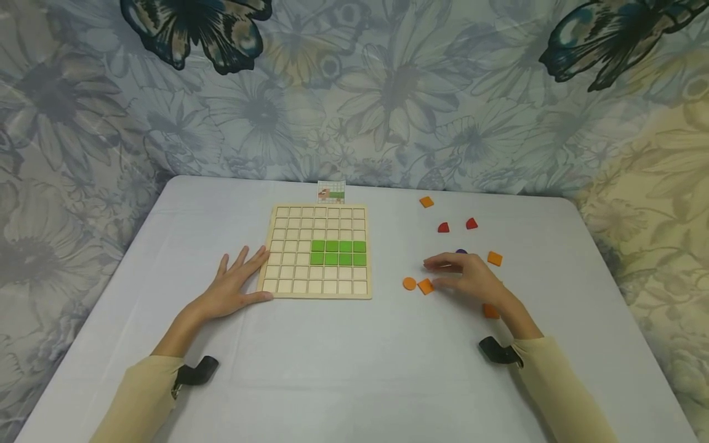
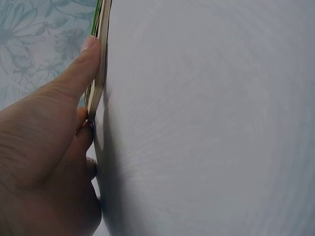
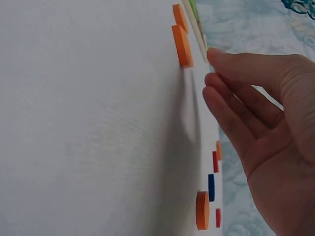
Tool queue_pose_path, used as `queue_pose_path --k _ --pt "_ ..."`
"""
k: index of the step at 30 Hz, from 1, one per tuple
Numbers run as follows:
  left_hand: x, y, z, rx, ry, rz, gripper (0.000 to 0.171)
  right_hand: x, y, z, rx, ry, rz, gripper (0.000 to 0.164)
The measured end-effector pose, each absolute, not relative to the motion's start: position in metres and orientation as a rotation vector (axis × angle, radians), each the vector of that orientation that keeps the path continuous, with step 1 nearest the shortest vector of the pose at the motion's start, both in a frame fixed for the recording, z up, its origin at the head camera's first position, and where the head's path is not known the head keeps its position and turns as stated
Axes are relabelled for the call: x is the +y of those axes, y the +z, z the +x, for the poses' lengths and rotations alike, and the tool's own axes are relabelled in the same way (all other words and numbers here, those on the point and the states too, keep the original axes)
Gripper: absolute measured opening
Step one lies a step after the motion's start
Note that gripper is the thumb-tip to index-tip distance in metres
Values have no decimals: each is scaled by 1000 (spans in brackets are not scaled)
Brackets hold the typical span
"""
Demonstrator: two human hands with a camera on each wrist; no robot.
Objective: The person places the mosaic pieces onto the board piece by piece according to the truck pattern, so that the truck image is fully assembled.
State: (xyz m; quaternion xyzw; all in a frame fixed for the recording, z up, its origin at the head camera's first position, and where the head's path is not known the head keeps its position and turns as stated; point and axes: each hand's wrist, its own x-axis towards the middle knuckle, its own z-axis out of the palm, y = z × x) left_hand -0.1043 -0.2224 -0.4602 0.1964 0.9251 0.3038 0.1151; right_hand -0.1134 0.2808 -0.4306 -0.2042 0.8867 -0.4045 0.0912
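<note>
A wooden grid board point(image 1: 288, 271) lies flat on the table, with a block of green square tiles point(image 1: 331, 259) in two rows at its right side. Against the board's left edge rests my left hand point(image 1: 228, 294), fingers spread and thumb at the near left corner. My right hand point(image 1: 473, 280) hovers over the loose pieces, its fingers loosely bent and nothing seen between them. Just left of its fingertips lie an orange square tile point(image 1: 425, 287) and an orange disc point(image 1: 409, 283). The right wrist view shows a gap between thumb and fingers above that orange tile point(image 3: 183, 48).
Behind the board stands a small picture card point(image 1: 331, 192). Two red quarter-round pieces point(image 1: 444, 227), a dark blue piece point(image 1: 461, 251) partly hidden by the right hand, and more orange tiles point(image 1: 495, 258) are scattered at the right. A patterned cloth point(image 1: 388, 111) rises behind the table.
</note>
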Motion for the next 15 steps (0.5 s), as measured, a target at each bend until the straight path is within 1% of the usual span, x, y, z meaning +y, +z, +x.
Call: queue_pose_path --k 6,15 --pt "-223 -460 -103 2716 880 566 95 280 -436 -108 2570 -1258 -678 41" --pt "-222 -460 -104 2710 889 576 95 279 -439 -104 2624 -1175 -740 41"
